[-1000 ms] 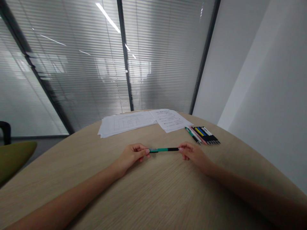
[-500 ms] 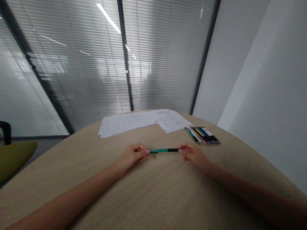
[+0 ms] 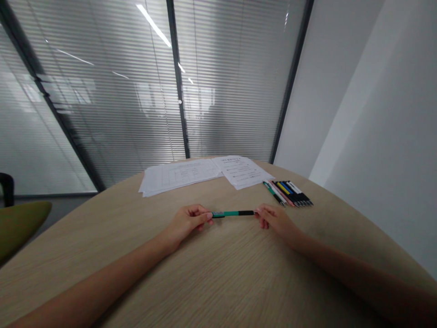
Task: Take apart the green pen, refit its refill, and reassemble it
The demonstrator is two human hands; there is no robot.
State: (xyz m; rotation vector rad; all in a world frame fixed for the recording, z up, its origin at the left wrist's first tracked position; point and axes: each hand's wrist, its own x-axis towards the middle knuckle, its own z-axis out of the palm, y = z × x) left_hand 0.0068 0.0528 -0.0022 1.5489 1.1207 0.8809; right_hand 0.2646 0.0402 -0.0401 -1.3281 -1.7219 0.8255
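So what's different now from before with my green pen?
Only a little: the right hand has moved slightly to the right, showing a bit more of the green pen's tip. It's too small to tell if those fingers still pinch it. The left hand still holds the other end, and the papers and the other pens stayed put.

On the worktop (image 3: 218, 273) I see papers (image 3: 182, 175) at the far edge; pen row (image 3: 290, 193) right, just beside them; held pen (image 3: 234, 213) nearer me.
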